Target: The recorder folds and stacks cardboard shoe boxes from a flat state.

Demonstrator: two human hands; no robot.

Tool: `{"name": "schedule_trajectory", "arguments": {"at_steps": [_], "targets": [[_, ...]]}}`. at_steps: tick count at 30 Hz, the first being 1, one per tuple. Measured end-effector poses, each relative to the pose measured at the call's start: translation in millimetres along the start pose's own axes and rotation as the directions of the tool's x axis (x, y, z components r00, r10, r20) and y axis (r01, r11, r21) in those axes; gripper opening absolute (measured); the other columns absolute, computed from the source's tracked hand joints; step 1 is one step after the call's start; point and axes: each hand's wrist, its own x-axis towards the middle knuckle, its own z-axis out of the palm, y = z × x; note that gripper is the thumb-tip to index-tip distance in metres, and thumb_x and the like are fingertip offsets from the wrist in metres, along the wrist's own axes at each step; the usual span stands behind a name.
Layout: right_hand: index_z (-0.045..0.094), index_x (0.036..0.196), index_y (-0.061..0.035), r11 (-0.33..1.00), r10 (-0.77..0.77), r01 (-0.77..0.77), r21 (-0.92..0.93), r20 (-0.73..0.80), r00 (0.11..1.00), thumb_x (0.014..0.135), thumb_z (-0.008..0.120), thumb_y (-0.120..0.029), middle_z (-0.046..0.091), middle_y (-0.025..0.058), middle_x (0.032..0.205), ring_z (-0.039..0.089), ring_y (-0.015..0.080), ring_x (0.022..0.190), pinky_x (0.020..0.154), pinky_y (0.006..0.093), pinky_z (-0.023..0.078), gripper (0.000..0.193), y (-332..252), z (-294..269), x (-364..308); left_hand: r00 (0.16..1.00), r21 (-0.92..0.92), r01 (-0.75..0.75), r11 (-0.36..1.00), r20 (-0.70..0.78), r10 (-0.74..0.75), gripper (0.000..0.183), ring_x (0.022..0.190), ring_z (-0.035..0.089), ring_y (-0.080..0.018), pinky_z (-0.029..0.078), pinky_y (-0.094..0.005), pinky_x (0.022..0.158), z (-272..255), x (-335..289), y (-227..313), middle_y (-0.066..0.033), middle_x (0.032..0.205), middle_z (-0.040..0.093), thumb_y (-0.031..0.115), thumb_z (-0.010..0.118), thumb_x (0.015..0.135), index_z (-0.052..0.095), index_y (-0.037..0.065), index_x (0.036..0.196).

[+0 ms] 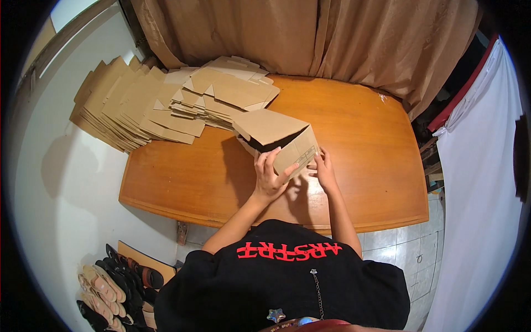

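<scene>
1. Here, the cardboard box is at the middle of the wooden table, tilted, its printed panel facing me; its visible body slants from far left to near right, though I can't tell its true long axis.
2. My left hand clamps its near-left edge, thumb on the panel; my right hand grips the near-right corner by the fingertips. Both reach forward, converging.
3. Plain brown board, dark gap beneath the flap; flat cartons lie fanned along the glossy table's left.

Cardboard box in two-handed grip
</scene>
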Motion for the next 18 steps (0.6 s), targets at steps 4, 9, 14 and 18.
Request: {"name": "schedule_trajectory", "arguments": {"at_steps": [4, 9, 14, 18], "targets": [[0.012, 0.139, -0.0009, 0.989, 0.134, -0.131, 0.070, -0.039, 0.990, 0.081, 0.059, -0.044, 0.035, 0.0275, 0.125, 0.050, 0.0325, 0.103, 0.084, 0.0355, 0.045, 0.086, 12.8, 12.1, 2.2, 0.996, 0.052, -0.045, 0.998, 0.077, 0.041, 0.052, 0.114, 0.032, -0.0335, 0.025, -0.0527, 0.099, 16.8, -25.3, 4.4, -0.0133, 0.127, 0.035, 0.014, 0.072, 0.058, 0.060, 0.026, 0.106], [0.008, 0.140, 0.0006, 0.973, 0.209, -0.223, -0.058, -0.183, 0.961, 0.073, 0.062, -0.056, 0.010, 0.0282, 0.136, 0.024, 0.0406, 0.125, 0.103, 0.0401, 0.027, 0.103, 22.4, 18.7, 5.6, 0.973, -0.161, -0.041, 0.986, 0.219, 0.076, 0.046, 0.118, 0.030, -0.0319, 0.021, -0.0573, 0.102, 26.5, -48.9, 10.1, -0.0112, 0.125, 0.035, 0.021, 0.074, 0.061, 0.061, 0.025, 0.105], [0.015, 0.141, -0.0068, 0.939, 0.323, -0.289, 0.185, -0.188, 0.928, 0.078, 0.057, -0.051, 0.009, 0.0186, 0.139, 0.025, 0.0354, 0.125, 0.095, 0.0411, 0.037, 0.088, 76.7, -11.5, 42.8, 0.975, -0.248, 0.174, 0.953, 0.178, -0.132, 0.043, 0.115, 0.034, -0.0331, 0.029, -0.0496, 0.101, 22.9, -63.3, -0.2, -0.0131, 0.123, 0.035, 0.017, 0.071, 0.068, 0.053, 0.014, 0.107], [0.023, 0.138, -0.0070, 0.889, 0.278, -0.158, 0.430, -0.233, 0.932, 0.085, 0.051, -0.045, 0.020, 0.0170, 0.137, 0.039, 0.0323, 0.115, 0.089, 0.0391, 0.042, 0.071, 104.6, -25.9, 52.6, 0.872, -0.156, 0.486, 0.860, 0.154, -0.465, 0.039, 0.114, 0.034, -0.0339, 0.029, -0.0486, 0.098, 16.6, -66.9, -31.7, -0.0143, 0.124, 0.035, 0.014, 0.068, 0.071, 0.052, 0.012, 0.107]]}}
